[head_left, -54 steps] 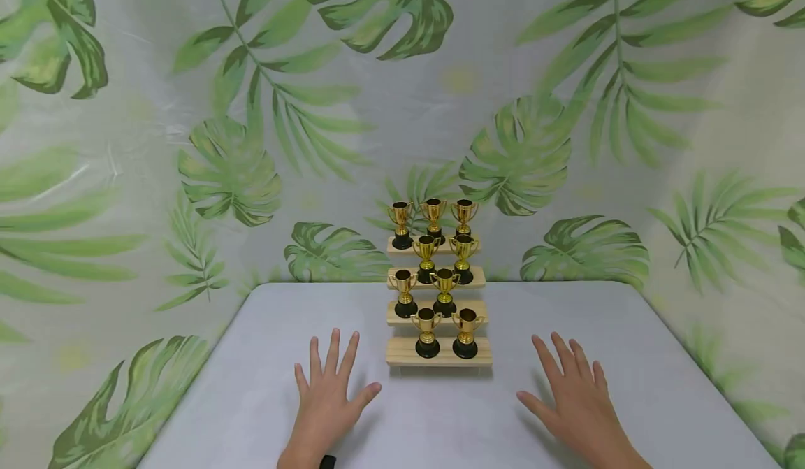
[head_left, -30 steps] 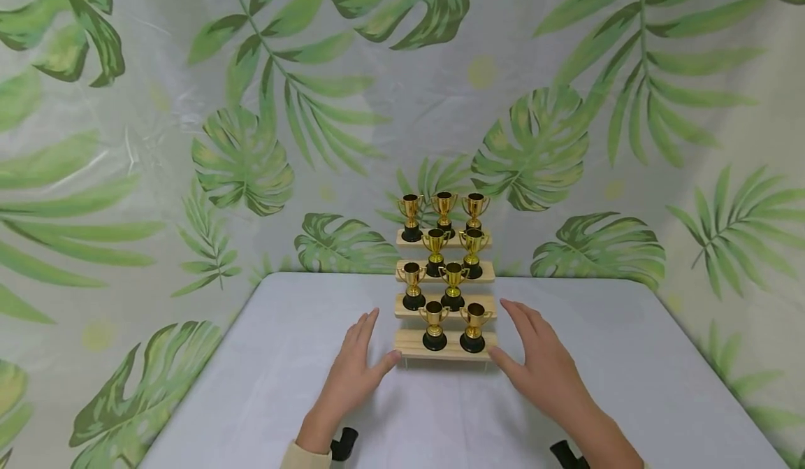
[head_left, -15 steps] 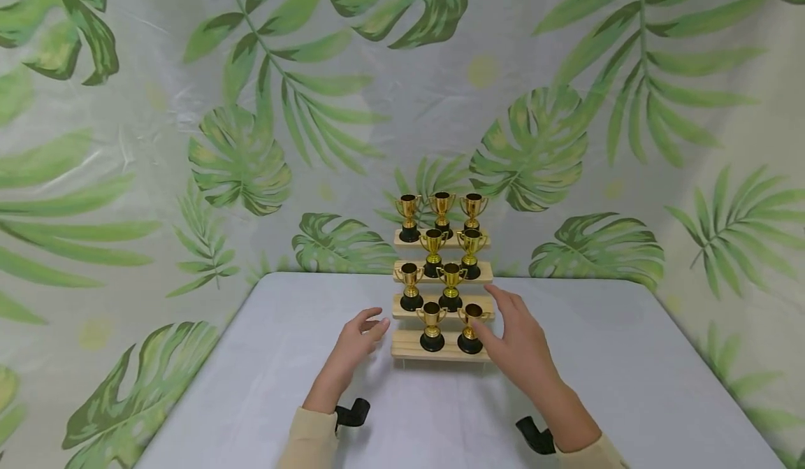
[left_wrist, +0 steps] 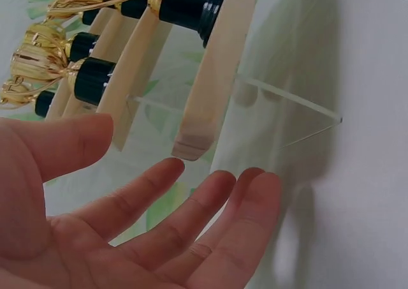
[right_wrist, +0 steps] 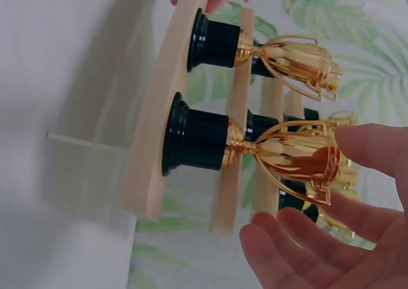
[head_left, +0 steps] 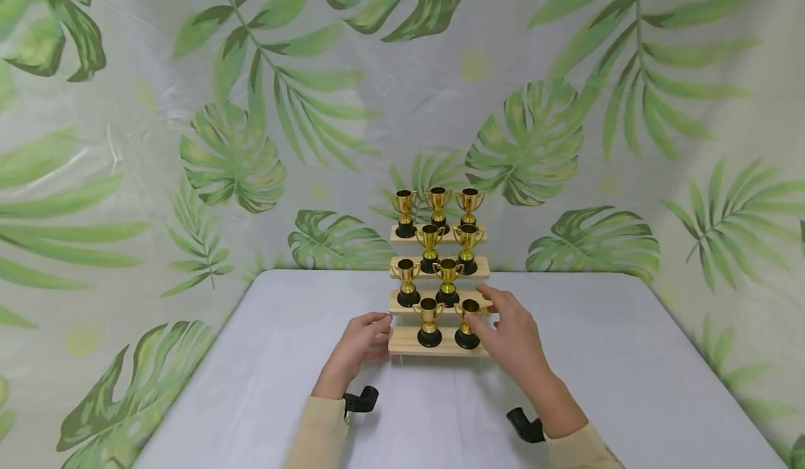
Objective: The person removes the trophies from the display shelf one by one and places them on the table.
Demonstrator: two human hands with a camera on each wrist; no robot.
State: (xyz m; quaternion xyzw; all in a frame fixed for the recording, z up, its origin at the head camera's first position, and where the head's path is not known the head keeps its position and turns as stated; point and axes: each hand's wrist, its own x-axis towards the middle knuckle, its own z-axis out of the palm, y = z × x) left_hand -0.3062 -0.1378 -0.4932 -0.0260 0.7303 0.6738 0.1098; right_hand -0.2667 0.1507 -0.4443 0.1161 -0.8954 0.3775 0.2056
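A tiered stand with wooden shelves (head_left: 405,344) carries several small gold trophies with black bases. Two stand on its lowest shelf: a left trophy (head_left: 430,334) and a right trophy (head_left: 467,337). My right hand (head_left: 518,343) is around the right trophy's cup, its thumb right at the rim and its relaxed fingers spread beyond, as the right wrist view shows. That trophy (right_wrist: 201,139) still sits upright on the shelf. At the shelf's left end is my left hand (head_left: 357,347), palm toward the stand; in the left wrist view its fingertips (left_wrist: 172,166) lie close to the board's end (left_wrist: 194,142).
Higher shelves hold more trophies, such as a top left trophy (head_left: 405,226) and a second-tier trophy (head_left: 408,294) at left. Clear legs (left_wrist: 287,97) prop the shelves on a white-covered table (head_left: 302,301). A leaf-print curtain (head_left: 352,119) hangs behind.
Both hands have moved inward from beside the stand. The right hand has come to the front right trophy, the left to the lowest shelf's left end. The trophies stay in place.
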